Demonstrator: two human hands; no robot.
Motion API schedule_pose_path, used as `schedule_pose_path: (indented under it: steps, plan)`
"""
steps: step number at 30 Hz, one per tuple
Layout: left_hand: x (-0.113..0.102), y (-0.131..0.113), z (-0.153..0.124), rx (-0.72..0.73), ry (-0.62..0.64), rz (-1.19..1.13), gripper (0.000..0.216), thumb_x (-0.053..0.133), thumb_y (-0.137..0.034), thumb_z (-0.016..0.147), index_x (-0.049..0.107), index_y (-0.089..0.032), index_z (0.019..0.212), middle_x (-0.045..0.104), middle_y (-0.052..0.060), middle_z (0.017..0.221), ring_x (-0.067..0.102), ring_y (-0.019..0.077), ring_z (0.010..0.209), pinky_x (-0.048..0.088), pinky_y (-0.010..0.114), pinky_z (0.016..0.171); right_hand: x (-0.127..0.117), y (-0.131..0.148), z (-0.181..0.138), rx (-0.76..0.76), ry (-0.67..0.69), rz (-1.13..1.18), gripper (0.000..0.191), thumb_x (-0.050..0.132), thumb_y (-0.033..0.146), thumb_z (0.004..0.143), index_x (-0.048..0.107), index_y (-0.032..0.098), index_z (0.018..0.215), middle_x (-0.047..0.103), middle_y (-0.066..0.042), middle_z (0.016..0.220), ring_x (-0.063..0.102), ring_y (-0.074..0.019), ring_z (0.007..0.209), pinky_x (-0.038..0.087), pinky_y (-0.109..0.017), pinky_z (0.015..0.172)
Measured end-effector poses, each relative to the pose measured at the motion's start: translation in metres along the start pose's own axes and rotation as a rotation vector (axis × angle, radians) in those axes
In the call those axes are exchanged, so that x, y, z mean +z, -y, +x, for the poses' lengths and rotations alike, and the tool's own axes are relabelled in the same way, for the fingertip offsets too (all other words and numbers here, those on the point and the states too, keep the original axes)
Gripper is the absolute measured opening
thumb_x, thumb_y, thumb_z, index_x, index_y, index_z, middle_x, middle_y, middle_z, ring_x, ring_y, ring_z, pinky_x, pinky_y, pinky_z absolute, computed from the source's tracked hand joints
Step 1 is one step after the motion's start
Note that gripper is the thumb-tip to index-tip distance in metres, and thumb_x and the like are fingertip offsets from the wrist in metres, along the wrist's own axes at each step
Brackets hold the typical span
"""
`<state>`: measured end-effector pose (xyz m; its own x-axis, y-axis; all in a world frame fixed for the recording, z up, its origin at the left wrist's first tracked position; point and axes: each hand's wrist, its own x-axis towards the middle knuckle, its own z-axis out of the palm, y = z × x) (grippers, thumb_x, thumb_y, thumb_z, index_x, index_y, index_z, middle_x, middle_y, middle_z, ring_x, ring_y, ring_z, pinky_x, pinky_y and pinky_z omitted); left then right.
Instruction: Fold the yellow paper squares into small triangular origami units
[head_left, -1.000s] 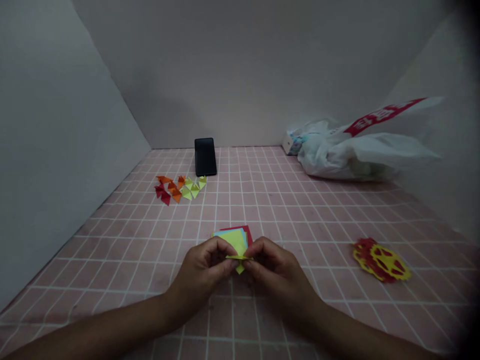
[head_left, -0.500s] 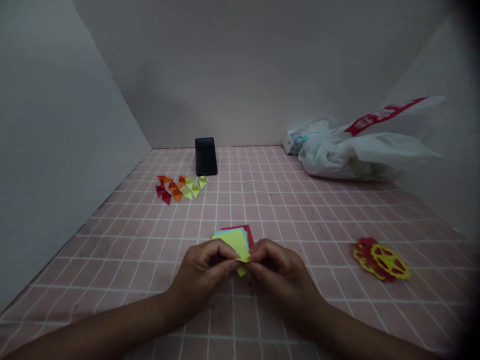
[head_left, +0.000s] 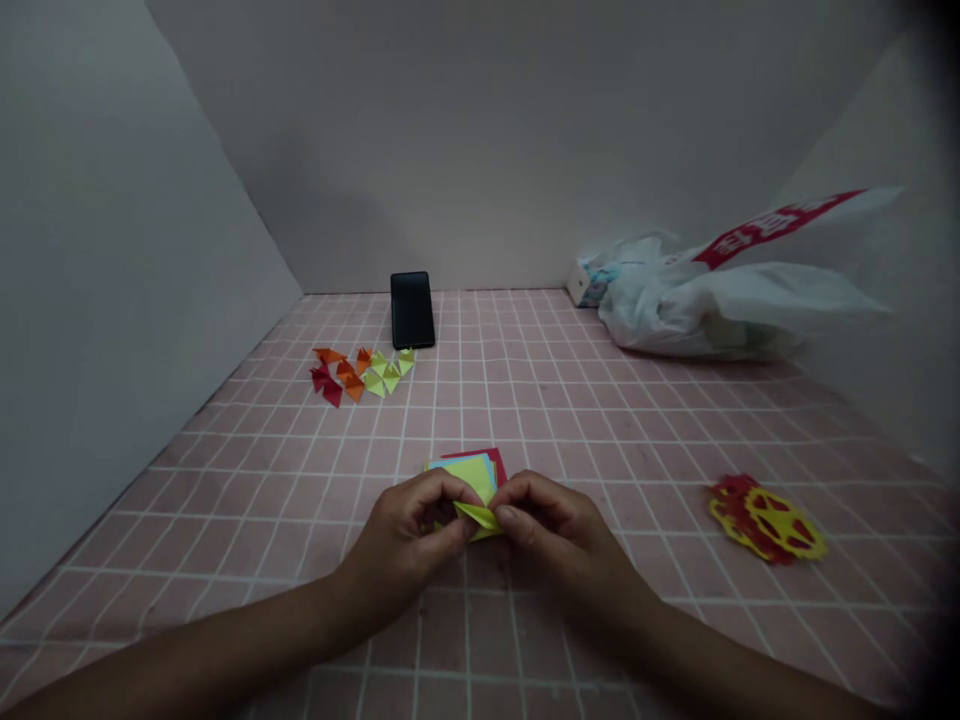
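Note:
Between my two hands is a small folded piece of yellow paper [head_left: 478, 517], with a raised flap showing. My left hand [head_left: 415, 525] pinches its left end between thumb and fingers. On the right end, my right hand [head_left: 553, 530] is closed in a pinch too. Just beyond my fingers lies a stack of square paper sheets [head_left: 471, 467], yellow on top with blue and red edges showing. My hands partly cover the near side of this stack.
Several folded red, orange and pale yellow paper pieces [head_left: 358, 375] lie at the back left, near a black phone [head_left: 412, 310]. Red and yellow cut-out discs [head_left: 769, 520] lie at the right. A white plastic bag [head_left: 697, 310] and a patterned box [head_left: 589, 283] stand at the back right.
My fingers have shifted on the yellow paper, and its folded flap now shows wider and tilted between them. The things around have stayed in place.

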<state>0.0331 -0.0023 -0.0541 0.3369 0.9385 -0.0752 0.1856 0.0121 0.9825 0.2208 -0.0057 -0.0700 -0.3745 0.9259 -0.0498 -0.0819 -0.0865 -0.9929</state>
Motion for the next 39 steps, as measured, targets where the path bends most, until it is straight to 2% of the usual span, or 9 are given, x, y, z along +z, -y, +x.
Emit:
schedule_pose_path:
  steps: [11, 15, 19, 26, 31, 35, 39]
  plan:
    - [0.0, -0.004, 0.0, -0.049, 0.053, -0.094, 0.012, 0.064, -0.025, 0.079, 0.066, -0.017, 0.088, 0.064, 0.003, 0.085, 0.058, 0.0161, 0.079, 0.046, 0.026, 0.072, -0.001, 0.002, 0.001, -0.029, -0.01, -0.133, 0.022, 0.054, 0.033, 0.091, 0.055, 0.018, 0.075, 0.047, 0.003, 0.067, 0.042, -0.0103, 0.06, 0.034, -0.023, 0.055]
    - [-0.002, -0.01, 0.0, -0.058, 0.087, -0.064, 0.021, 0.056, -0.032, 0.088, 0.068, -0.016, 0.08, 0.063, 0.002, 0.077, 0.055, 0.0146, 0.074, 0.044, 0.025, 0.07, -0.001, 0.001, 0.001, -0.01, -0.006, -0.16, 0.023, 0.052, 0.033, 0.092, 0.055, 0.018, 0.075, 0.05, 0.002, 0.067, 0.044, -0.0107, 0.06, 0.035, -0.023, 0.054]
    - [-0.001, -0.009, 0.0, -0.099, 0.057, -0.081, 0.017, 0.061, -0.03, 0.083, 0.069, -0.016, 0.077, 0.064, 0.002, 0.075, 0.056, 0.0143, 0.072, 0.045, 0.024, 0.068, -0.001, 0.0, 0.001, -0.039, -0.013, -0.197, 0.023, 0.052, 0.032, 0.092, 0.056, 0.018, 0.074, 0.051, 0.001, 0.067, 0.045, -0.0111, 0.061, 0.036, -0.023, 0.055]
    - [0.001, -0.007, 0.002, -0.173, -0.024, -0.104, 0.016, 0.066, -0.031, 0.078, 0.07, -0.016, 0.078, 0.066, 0.002, 0.074, 0.058, 0.0147, 0.071, 0.047, 0.025, 0.068, -0.001, -0.002, 0.002, 0.012, 0.016, -0.039, 0.016, 0.059, 0.031, 0.088, 0.057, 0.018, 0.079, 0.054, 0.002, 0.07, 0.048, -0.0101, 0.061, 0.038, -0.022, 0.055]
    - [0.002, -0.007, 0.003, -0.222, 0.001, -0.156, 0.019, 0.068, -0.033, 0.076, 0.07, -0.014, 0.08, 0.067, 0.003, 0.074, 0.058, 0.0148, 0.071, 0.047, 0.026, 0.068, 0.002, -0.002, 0.003, 0.049, -0.004, 0.03, 0.015, 0.063, 0.03, 0.085, 0.056, 0.018, 0.079, 0.055, 0.002, 0.07, 0.049, -0.0101, 0.06, 0.039, -0.022, 0.054]
    - [0.003, -0.007, 0.002, -0.232, -0.017, -0.167, 0.019, 0.07, -0.033, 0.074, 0.069, -0.014, 0.079, 0.066, 0.002, 0.074, 0.059, 0.0144, 0.07, 0.046, 0.025, 0.068, 0.002, -0.001, 0.002, -0.022, -0.031, -0.087, 0.009, 0.061, 0.025, 0.087, 0.058, 0.019, 0.081, 0.058, 0.001, 0.075, 0.052, -0.0123, 0.067, 0.042, -0.024, 0.059]
    - [0.004, -0.007, 0.002, -0.233, -0.021, -0.166, 0.016, 0.069, -0.031, 0.074, 0.069, -0.015, 0.075, 0.066, 0.001, 0.071, 0.058, 0.0139, 0.068, 0.047, 0.025, 0.066, 0.001, 0.002, 0.001, -0.205, -0.082, -0.316, 0.004, 0.062, 0.019, 0.086, 0.061, 0.021, 0.083, 0.059, -0.001, 0.085, 0.056, -0.0157, 0.08, 0.043, -0.028, 0.07]
